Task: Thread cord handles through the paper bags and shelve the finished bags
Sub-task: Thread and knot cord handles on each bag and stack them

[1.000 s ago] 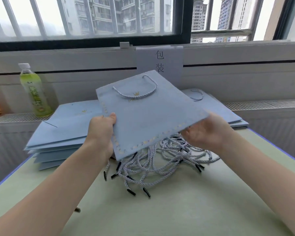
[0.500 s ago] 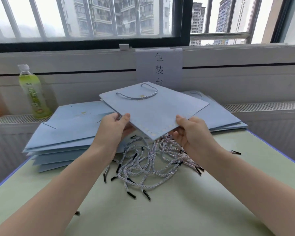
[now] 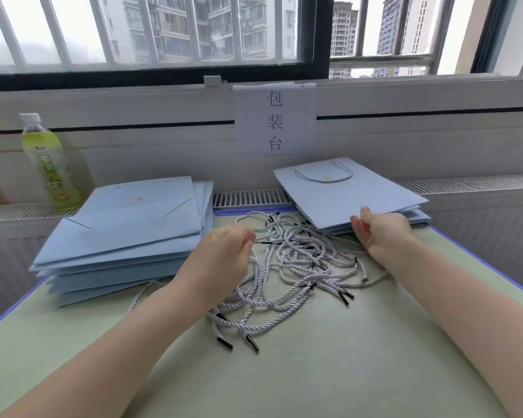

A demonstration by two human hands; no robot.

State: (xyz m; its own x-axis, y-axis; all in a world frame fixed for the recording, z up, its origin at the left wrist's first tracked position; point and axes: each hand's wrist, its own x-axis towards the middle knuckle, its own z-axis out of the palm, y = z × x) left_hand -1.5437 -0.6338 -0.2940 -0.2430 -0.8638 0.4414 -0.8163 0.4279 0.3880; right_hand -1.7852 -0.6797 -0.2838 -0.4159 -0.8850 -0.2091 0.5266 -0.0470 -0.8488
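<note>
A light blue paper bag (image 3: 344, 197) with a cord handle (image 3: 323, 176) threaded through it lies flat on top of a small stack at the table's back right. My right hand (image 3: 384, 233) is at its near edge, thumb on top of the bag, fingers relaxed. A stack of flat blue bags without handles (image 3: 127, 227) sits at the back left. Between the stacks lies a loose pile of white twisted cords with black tips (image 3: 296, 260). My left hand (image 3: 224, 254) hovers over the pile's left side, fingers loosely curled, holding nothing that I can see.
A green drink bottle (image 3: 50, 164) stands on the ledge behind the left stack. A paper sign (image 3: 274, 119) hangs on the wall under the window. The pale green table (image 3: 314, 372) has a blue rim; a vent grille (image 3: 248, 198) runs behind it.
Both hands carried the handled bag from above the cords to the right stack and laid it down. My left hand let go and came back over the cords.
</note>
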